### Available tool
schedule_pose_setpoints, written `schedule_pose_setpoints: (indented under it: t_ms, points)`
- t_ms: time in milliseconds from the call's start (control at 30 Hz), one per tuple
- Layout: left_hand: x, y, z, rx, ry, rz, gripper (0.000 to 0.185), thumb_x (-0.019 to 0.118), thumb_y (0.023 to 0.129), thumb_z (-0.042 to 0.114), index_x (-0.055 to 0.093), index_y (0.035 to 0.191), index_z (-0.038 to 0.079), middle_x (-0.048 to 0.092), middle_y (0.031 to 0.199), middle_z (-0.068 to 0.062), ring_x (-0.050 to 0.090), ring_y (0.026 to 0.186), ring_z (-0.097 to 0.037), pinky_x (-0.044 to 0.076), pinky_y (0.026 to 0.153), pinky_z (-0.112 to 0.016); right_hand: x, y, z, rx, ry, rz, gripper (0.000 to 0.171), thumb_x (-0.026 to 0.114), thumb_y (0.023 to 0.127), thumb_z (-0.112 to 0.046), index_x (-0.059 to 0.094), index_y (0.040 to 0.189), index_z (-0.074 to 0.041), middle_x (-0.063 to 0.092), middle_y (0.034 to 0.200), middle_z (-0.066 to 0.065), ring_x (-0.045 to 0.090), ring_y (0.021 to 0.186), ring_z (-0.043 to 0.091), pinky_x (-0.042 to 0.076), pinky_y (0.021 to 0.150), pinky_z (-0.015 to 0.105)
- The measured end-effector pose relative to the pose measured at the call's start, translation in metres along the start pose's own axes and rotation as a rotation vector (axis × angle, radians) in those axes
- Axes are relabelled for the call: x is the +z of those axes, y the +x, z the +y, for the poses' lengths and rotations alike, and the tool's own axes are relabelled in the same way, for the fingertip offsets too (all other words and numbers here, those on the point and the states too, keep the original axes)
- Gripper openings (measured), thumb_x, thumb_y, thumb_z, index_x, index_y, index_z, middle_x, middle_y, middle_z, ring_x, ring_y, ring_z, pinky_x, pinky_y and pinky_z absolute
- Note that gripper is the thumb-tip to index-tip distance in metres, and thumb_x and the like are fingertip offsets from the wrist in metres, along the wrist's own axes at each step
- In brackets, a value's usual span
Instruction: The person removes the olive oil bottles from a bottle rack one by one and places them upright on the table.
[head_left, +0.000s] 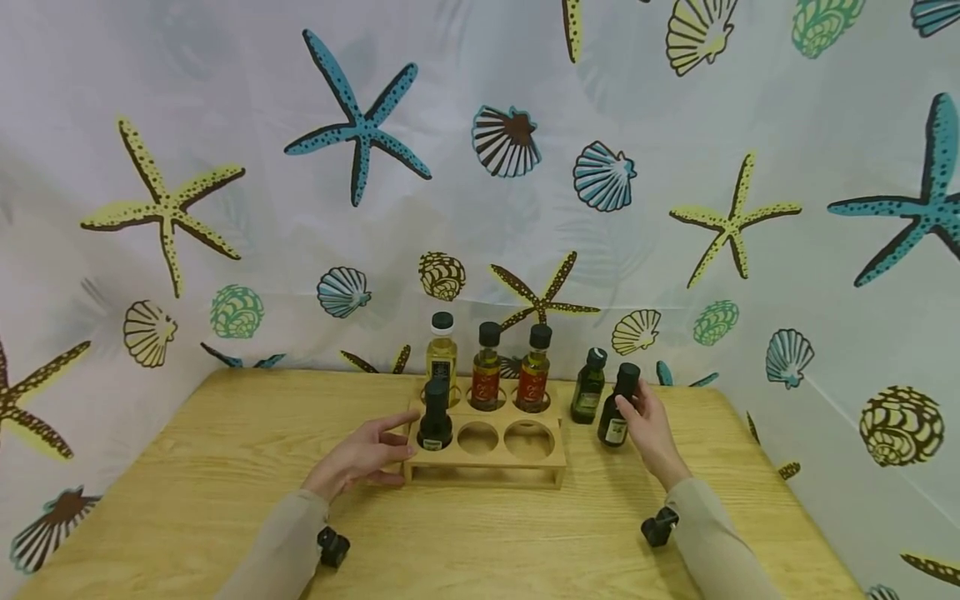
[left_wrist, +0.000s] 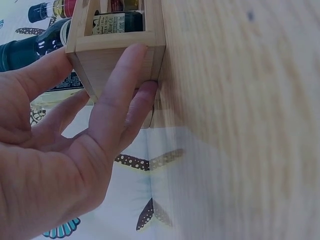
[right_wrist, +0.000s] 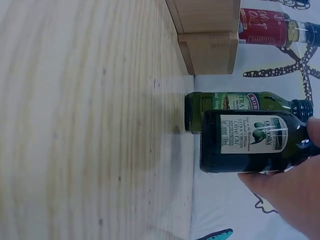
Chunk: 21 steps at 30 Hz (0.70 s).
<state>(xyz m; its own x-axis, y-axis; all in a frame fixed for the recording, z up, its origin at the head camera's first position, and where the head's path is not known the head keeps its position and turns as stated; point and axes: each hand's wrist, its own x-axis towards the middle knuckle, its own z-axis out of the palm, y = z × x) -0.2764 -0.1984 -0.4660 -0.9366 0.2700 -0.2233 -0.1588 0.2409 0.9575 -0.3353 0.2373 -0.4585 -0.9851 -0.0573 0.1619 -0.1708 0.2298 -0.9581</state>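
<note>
My right hand grips a dark olive oil bottle around its upper part, and the bottle leans slightly. In the right wrist view, the bottle's pale label faces the camera. A green olive oil bottle stands just left of it. My left hand touches the left end of a two-tier wooden bottle rack, with its fingers extended along the end panel in the left wrist view. A dark bottle sits in the rack's front left hole, beside two unfilled round holes.
In the rack's back row stand a pale yellow oil bottle and two red-labelled oil bottles, all with dark caps. A patterned curtain closes off the back and sides of the wooden table.
</note>
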Motion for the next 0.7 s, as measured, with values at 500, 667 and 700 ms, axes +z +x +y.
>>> schedule_pose_setpoints:
  t_ms: [500, 667, 700]
  points:
    - [0.0, 0.003, -0.005, 0.004, -0.012, 0.025, 0.063, 0.064, 0.096, 0.011, 0.038, 0.153, 0.021, 0.043, 0.138, -0.027, 0.057, 0.116, -0.03, 0.059, 0.081, -0.046, -0.011, 0.013, 0.015, 0.016, -0.02, 0.016, 0.063, 0.042, 0.107, -0.02, 0.008, 0.159, -0.009, 0.02, 0.16, 0.022, 0.02, 0.148, 0.04, 0.025, 0.118, 0.054]
    - [0.0, 0.002, -0.004, 0.008, -0.009, 0.023, 0.063, 0.064, 0.096, 0.012, 0.037, 0.153, 0.021, 0.043, 0.138, -0.026, 0.057, 0.116, -0.03, 0.059, 0.081, -0.046, -0.016, 0.017, 0.016, 0.037, -0.044, 0.027, 0.067, 0.041, 0.107, -0.022, 0.001, 0.159, -0.008, 0.012, 0.162, 0.024, 0.013, 0.149, 0.041, 0.021, 0.12, 0.054]
    - [0.0, 0.002, -0.004, 0.007, -0.009, 0.022, 0.063, 0.063, 0.096, 0.012, 0.037, 0.153, 0.021, 0.042, 0.138, -0.026, 0.057, 0.117, -0.031, 0.059, 0.081, -0.046, -0.017, 0.018, 0.017, 0.04, -0.045, 0.029, 0.067, 0.041, 0.107, -0.022, 0.0, 0.159, -0.008, 0.012, 0.162, 0.023, 0.014, 0.149, 0.041, 0.021, 0.12, 0.054]
